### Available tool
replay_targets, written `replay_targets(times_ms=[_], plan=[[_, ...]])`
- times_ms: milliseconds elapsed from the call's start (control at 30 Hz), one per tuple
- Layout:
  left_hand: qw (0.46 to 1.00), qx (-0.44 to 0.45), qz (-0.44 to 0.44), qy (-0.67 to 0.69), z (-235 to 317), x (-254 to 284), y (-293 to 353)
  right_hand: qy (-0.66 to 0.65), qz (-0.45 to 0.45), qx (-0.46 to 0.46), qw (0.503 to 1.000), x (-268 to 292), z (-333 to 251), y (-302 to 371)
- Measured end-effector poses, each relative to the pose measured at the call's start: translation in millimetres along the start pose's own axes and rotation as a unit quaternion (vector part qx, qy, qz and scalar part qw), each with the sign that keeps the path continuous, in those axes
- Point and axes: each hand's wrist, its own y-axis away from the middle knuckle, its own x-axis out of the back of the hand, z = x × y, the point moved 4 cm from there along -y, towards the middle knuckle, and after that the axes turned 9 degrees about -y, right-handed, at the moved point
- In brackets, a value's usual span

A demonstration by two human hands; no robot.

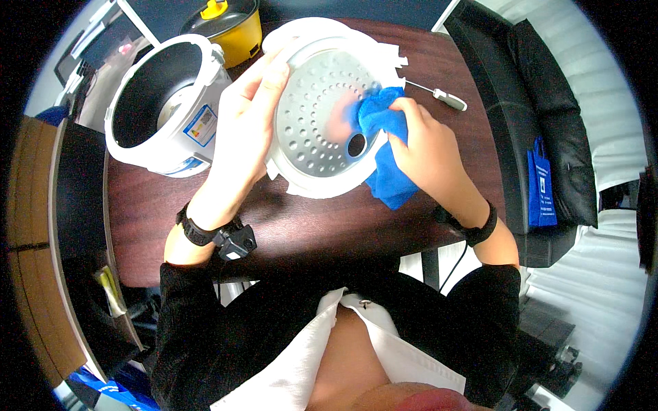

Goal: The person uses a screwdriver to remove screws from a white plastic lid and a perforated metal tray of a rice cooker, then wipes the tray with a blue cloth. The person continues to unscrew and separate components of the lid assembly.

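blue cloth, one edge blurred, clamped in right fingers; left fingers, partly hidden, grip the lid.

Dk reddish-brn wood-look tbl is seen mid-rm, overhead-type glare reflected on its near part. Top edge is taken up by dk blue partition/wall. R side: blk leather-look sofa is placed close to tbl, backed by wht pleated curtain. L side: tan panel w/ blk panel is stood next to tbl; material can't be told. Upper L, cluttered desk area is partly shown. Edges bent by lens.
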Motion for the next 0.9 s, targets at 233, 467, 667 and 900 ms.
replay_targets(times_ms=[233,467,667,900], plan=[[0.999,-0.018,0.028,-0.02,13,7,-2,-0.101,-0.091,0.051,0.989,-6,-21,12],[0.999,-0.016,0.048,-0.01,7,10,-10,-0.291,-0.15,0.126,0.937,-19,-64,6],[0.994,-0.075,0.053,-0.063,6,16,-15,-0.269,0.051,0.168,0.947,30,-50,-23],[0.988,-0.11,0.001,-0.108,14,-4,-4,-0.149,0.206,0.154,0.955,28,-51,-63]])
